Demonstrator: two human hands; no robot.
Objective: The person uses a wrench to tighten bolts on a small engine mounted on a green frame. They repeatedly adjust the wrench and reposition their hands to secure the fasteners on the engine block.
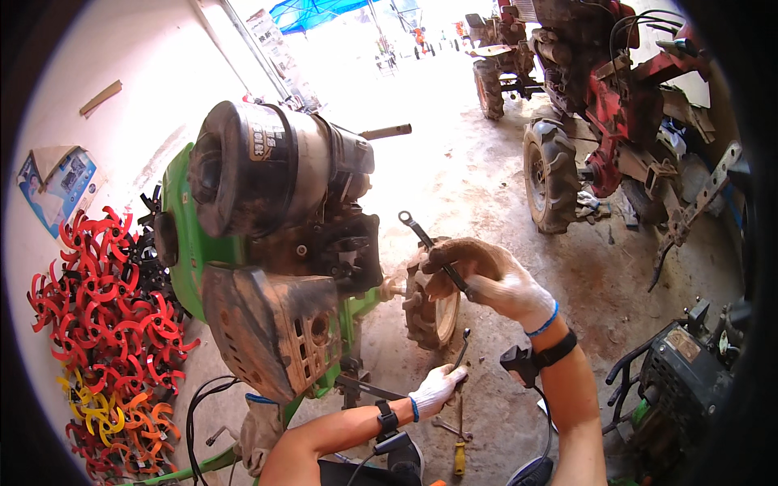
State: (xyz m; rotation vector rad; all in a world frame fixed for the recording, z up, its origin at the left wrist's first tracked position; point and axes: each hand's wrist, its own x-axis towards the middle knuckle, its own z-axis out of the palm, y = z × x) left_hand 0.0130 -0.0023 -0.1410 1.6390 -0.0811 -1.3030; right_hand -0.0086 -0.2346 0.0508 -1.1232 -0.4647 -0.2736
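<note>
My right hand (509, 285), in a white knit glove with dark, soiled fingers, grips a dark ring wrench (420, 233). The wrench's ring end points up and to the left. Lower down, my left hand (438, 390), also gloved, closes around the lower end of a slimmer wrench (463, 350) that stands upward. Both hands are right of a green engine-driven machine (180, 182) with a black air filter drum (243, 166) and a scorched, slotted metal cover (271, 332). Behind my right hand, a small treaded wheel (421, 312) is partly hidden.
On the floor lie a screwdriver (460, 458) with a yellow handle and another wrench (447, 426). Red, yellow and orange curved blades (105, 300) are heaped at left. A red tractor (620, 109) stands at far right, a dark engine unit (685, 364) at near right.
</note>
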